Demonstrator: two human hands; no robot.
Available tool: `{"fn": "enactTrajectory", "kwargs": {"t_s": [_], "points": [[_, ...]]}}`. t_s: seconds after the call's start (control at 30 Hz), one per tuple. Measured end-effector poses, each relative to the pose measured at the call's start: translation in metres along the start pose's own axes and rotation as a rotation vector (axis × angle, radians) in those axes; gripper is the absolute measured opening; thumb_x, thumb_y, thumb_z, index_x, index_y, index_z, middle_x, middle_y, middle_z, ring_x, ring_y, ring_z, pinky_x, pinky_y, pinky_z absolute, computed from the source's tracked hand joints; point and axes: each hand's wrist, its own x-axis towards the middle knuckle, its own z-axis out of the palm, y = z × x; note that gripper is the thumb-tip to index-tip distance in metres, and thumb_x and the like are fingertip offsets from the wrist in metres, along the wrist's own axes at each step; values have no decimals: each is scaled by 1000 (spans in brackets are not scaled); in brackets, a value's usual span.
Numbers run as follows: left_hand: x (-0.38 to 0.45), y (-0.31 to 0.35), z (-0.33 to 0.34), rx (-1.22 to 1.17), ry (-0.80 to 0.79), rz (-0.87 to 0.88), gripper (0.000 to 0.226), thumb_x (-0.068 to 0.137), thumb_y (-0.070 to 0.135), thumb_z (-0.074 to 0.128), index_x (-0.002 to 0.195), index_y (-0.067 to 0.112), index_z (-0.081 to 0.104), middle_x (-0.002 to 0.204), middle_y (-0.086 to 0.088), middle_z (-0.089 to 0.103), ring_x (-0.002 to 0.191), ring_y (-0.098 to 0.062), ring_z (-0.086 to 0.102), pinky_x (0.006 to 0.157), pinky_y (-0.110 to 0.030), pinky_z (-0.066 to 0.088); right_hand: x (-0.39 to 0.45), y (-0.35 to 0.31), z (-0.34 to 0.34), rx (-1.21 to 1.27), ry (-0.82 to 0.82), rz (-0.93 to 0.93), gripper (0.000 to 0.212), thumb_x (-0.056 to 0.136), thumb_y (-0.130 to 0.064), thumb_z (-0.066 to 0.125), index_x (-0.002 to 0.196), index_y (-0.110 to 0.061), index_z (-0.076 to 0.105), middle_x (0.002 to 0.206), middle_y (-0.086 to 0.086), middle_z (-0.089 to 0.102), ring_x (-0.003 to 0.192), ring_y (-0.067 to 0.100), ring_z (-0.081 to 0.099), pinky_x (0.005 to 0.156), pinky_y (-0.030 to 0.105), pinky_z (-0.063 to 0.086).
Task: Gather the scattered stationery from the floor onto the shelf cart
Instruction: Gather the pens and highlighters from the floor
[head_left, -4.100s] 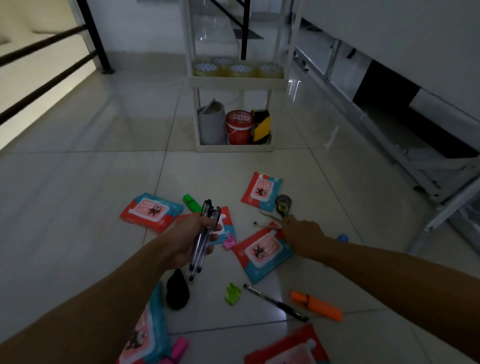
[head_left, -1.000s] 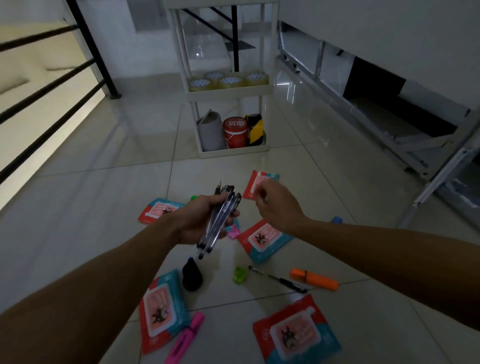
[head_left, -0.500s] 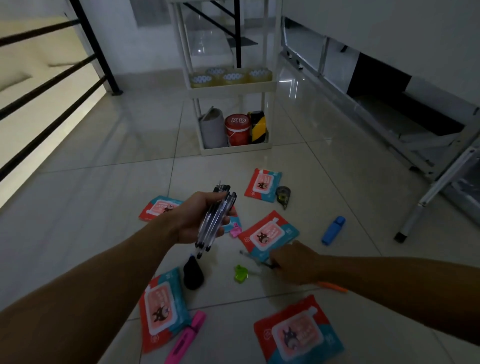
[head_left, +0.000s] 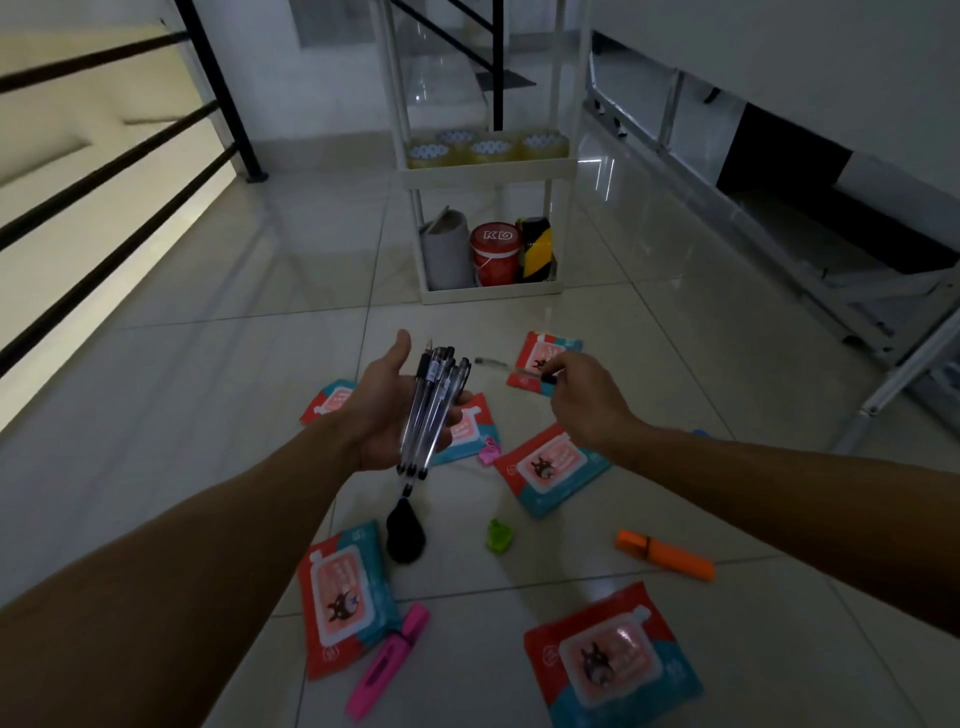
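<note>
Pens (head_left: 434, 410), a bundle of clear-barrelled ones, lie across the upturned palm of the left hand (head_left: 387, 415), whose thumb is lifted away and fingers only loosely cupped beneath, apparently to leave a gap for one more; single pen (head_left: 501, 366) pinched by its dark end in the curled fingertips of the right hand (head_left: 584, 397), barrel pointing at the bundle and just short of it, so the step in hand reads as adding it to the stack before carrying all together; cart (head_left: 485, 171), white, stands well beyond both hands on the tiles, middle shelf holding tape rolls (head_left: 483, 148), bottom shelf a red tub (head_left: 495, 254), a grey container and a striped roll; floor stock not yet gathered: several red-and-teal packets (head_left: 550, 467) spread between hands and viewer, orange highlighter (head_left: 665, 555) at right, pink highlighter (head_left: 387, 660) near the bottom, green sharpener (head_left: 500, 535) and a black object (head_left: 405, 532) under the bundle, a small pink item beside one packet; judged early in the task, most items being on the floor, well apart from the cart
</note>
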Motion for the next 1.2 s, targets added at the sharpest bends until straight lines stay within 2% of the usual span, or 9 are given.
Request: {"fn": "enactTrajectory", "kwargs": {"t_s": [0.1,0.2,0.3,0.4,0.6,0.8,0.93,1.03,1.2], "points": [[-7,-3,-2,66,39,-17,99,88,81,20,128,-3,54,95,-18,60,76,-24,53,66,-33,49,8,-12,-8,254,75,85,22,100,-9,45,110,-24,59,116,1,57,103,16,58,86,34,53],[-9,-6,-6,99,37,-42,102,87,81,15,131,-3,51,93,-16,63,79,-25,56,71,-34,48,10,-27,-20,369,-33,-121,27,99,-5,48,106,-26,63,109,-5,61,100,9,58,81,22,54],[-9,-8,-9,76,46,-55,102,87,82,12,129,-2,52,89,-16,63,79,-24,55,72,-33,47,5,-41,-34,228,-280,-453,25,97,-2,52,109,-19,66,105,-10,61,95,-2,56,75,13,49],[-7,-8,-9,72,-8,-76,105,83,85,13,134,1,50,105,-19,62,90,-26,55,77,-34,47,2,-48,-31,-24,-433,-684,23,98,-12,54,108,-30,65,106,-11,59,101,5,49,85,21,40],[-7,-9,9,23,-206,-66,119,69,94,30,135,-2,50,105,-18,59,84,-24,58,68,-35,51,2,-69,-20,-178,-376,-802,22,96,-16,55,112,-27,64,108,-10,61,103,12,43,91,36,36],[-12,-6,28,212,-127,56,51,84,41,59,124,10,54,109,-9,58,80,-14,58,64,-28,54,5,-72,-9,-56,-92,-655,47,86,-20,69,131,-21,52,128,2,51,117,18,47,100,45,40],[-3,-3,28,123,-92,84,35,92,26,60,119,4,54,86,-8,57,69,-13,55,59,-24,52,-4,-64,-5,192,118,-322,42,93,-16,59,132,-21,46,129,2,44,112,16,49,94,39,49],[2,0,29,72,-9,117,28,96,23,56,115,2,57,78,-5,57,65,-13,55,61,-25,51,-26,-57,-2,587,-75,127,37,100,-24,51,135,-22,40,127,4,48,90,7,57,61,16,51],[16,5,49,-128,228,289,12,98,14,56,98,2,58,75,-7,57,63,-16,56,60,-29,53,-64,-50,13,1071,-472,587,40,100,-52,42,120,-20,52,121,11,56,105,29,61,85,56,55]]}}
